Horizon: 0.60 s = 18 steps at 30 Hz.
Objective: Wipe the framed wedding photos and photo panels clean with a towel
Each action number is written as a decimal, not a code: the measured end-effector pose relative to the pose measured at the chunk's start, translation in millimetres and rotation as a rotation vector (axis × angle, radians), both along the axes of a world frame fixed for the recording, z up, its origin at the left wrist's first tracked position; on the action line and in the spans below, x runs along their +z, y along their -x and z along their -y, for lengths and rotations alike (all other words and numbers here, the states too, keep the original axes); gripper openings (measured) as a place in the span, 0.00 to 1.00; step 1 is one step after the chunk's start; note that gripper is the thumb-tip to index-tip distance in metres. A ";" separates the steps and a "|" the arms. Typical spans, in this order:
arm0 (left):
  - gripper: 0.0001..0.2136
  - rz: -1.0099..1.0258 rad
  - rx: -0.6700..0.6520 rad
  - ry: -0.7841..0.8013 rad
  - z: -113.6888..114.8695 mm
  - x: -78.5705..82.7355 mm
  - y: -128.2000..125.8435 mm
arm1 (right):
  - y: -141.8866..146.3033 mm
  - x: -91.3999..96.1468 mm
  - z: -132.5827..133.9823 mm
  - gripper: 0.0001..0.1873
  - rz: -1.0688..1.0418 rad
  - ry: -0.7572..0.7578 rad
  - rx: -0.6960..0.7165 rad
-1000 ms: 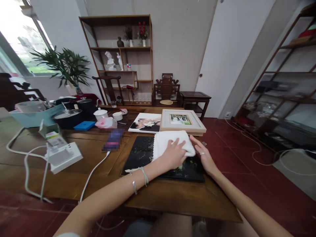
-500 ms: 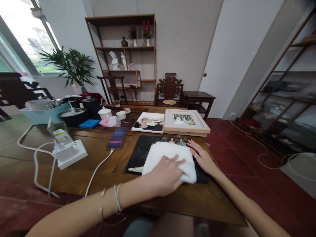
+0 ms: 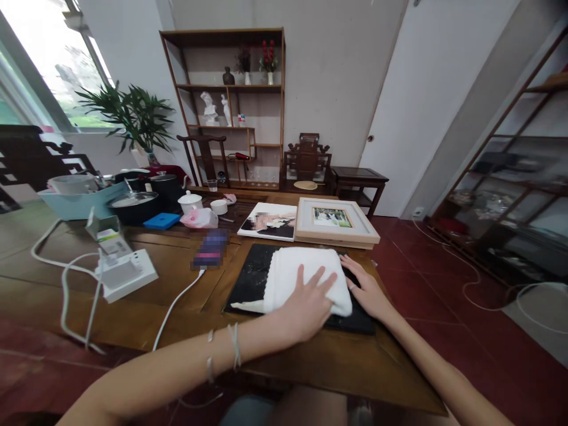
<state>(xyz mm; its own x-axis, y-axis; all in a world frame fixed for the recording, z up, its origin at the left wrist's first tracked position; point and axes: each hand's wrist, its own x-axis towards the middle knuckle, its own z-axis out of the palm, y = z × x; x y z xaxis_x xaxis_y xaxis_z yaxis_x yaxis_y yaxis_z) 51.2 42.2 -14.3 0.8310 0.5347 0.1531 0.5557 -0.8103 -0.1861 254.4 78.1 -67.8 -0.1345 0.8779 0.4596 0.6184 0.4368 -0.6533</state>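
A folded white towel (image 3: 288,273) lies on a dark photo print (image 3: 251,275), covering much of its middle and upper part. My left hand (image 3: 308,305) presses palm down on the towel with its fingers spread; the thumb side is at the cloth's right part. Along the print's right side rests my right hand (image 3: 367,291), fingers stretched out flat, just beside the towel. A pale shape within the print shows left of my left wrist.
Behind the print are a white-bordered framed photo (image 3: 361,228) and a smaller photo panel (image 3: 270,220). To the left lie a phone (image 3: 210,248) with a white cable, a white power strip (image 3: 131,275), a blue box (image 3: 162,221) and a lidded cup (image 3: 190,202). The wooden table's (image 3: 288,370) front edge is near me.
My left hand and the towel have moved away from me, up the print, and the towel now covers the figures seen there earlier. My right hand stays at the print's right side.
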 end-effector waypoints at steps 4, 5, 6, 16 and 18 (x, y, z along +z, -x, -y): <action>0.12 0.004 -0.070 0.000 51.0 -1.7 11.8 | 1.5 3.9 2.3 0.20 0.014 0.015 -0.001; 0.12 0.002 -0.085 0.004 57.6 -0.6 14.2 | 1.9 4.7 2.7 0.20 0.018 0.017 -0.002; 0.12 -0.004 -0.093 0.011 60.4 1.0 16.2 | 2.1 5.2 3.0 0.20 0.020 0.015 -0.002; 0.12 -0.009 0.019 0.108 -46.0 18.7 25.6 | 3.0 1.9 1.5 0.19 0.039 0.013 -0.021; 0.13 -0.007 0.034 0.106 -54.9 19.5 24.7 | 3.3 2.1 1.6 0.19 0.042 0.006 -0.020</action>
<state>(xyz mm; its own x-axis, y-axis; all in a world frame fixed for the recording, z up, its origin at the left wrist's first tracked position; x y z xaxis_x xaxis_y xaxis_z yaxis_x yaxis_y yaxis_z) 26.5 97.1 5.2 0.8129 0.5756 0.0885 0.5823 -0.8063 -0.1040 251.1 76.5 -65.8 -0.1363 0.8834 0.4484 0.6536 0.4203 -0.6294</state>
